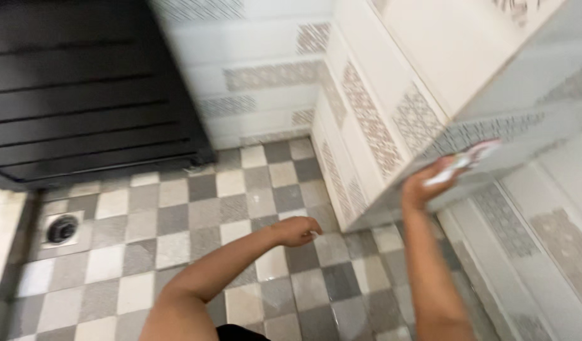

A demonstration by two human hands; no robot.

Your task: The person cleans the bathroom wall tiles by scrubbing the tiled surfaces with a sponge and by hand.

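A person's right hand (pixel 430 183) presses a small pale cloth or sponge with a pinkish edge (pixel 463 161) against the sloping tiled ledge (pixel 493 136) of a bathroom wall, seen from a head-worn camera looking down. The grip is clenched around the cloth, which lies flat on the grey patterned band of tile just where the ledge meets its lower edge; motion blur leaves its exact kind unclear. The left hand (pixel 298 230) hangs free above the checkered floor (pixel 177 215), fingers loosely curled and holding nothing. By the look of it, the wiping is under way on this stretch of ledge, with the white and patterned wall tiles (pixel 367 120) toward the corner not visibly different, so how much is finished cannot be read from the tiles. A round floor drain (pixel 62 228) sits well apart at the left, near a dark slatted door (pixel 83 88). Room to move looks fair: the floor is open between door and wall, while the ledge's jutting corner stands close beside the right forearm and the wall corner closes off the far side.
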